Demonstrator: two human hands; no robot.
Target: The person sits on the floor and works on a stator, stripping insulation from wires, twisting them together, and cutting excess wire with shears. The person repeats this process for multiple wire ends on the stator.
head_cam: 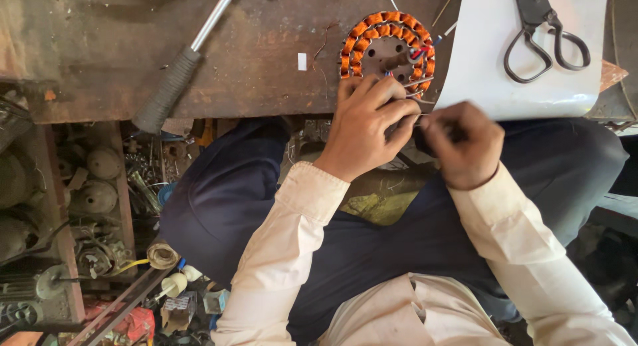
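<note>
1. The person sat at a worn, rust-stained workbench (252,67), knees tucked under its edge, in dark trousers and a pale long-sleeved shirt
2. A round motor stator (387,53) wound with orange copper coils lay flat on the bench, right at its near edge, with thin wire leads (417,87) trailing off its near side toward the hands
3. The left hand (365,123) was curled at the stator's near rim, fingers bent and pinching the wire leads between thumb and fingertips
4. The right hand (463,144) was clenched just beside the left, almost touching it; it seemed to grip something small and dark, but I could not tell what, as that hand was blurred
5. A sheet of white paper (525,60) lay to the right of the stator, curling over the bench edge, with black scissors (541,30) resting on it
6. A hammer (183,63) with a dark ribbed grip and metal shaft lay slantwise on the left part of the bench, well apart from the hands
7. Below the bench on the left stood wooden shelves (60,206) crowded with dusty metal parts and scraps
</note>
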